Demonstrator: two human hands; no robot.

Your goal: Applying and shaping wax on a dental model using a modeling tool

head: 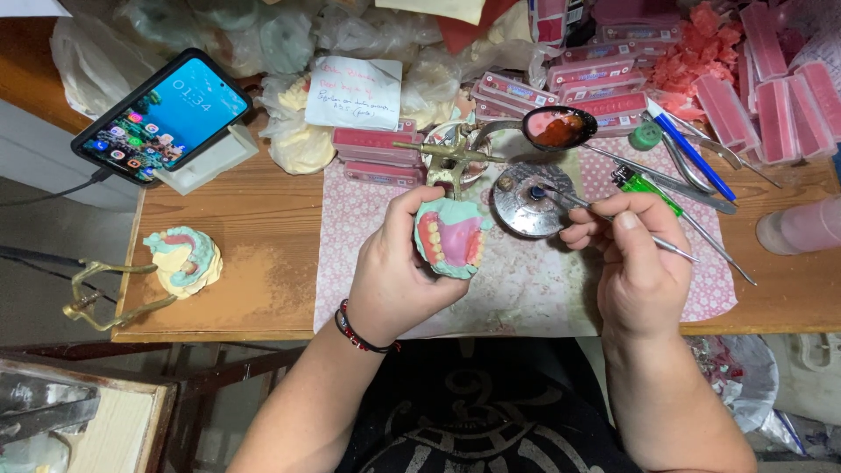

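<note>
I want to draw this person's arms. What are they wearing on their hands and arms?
Both arms are bare, with no sleeves reaching the forearms and no gloves. The left hand has a bracelet of dark and red beads around the wrist. The right hand wears nothing: no ring, no watch, no band shows. The fingernails look short and unpainted.

A smartphone (164, 116) with a lit blue screen leaned on a white stand at far left, a white handwritten note (353, 92) lay beside it, and flat pink boxes (561, 83) were stacked behind.
</note>
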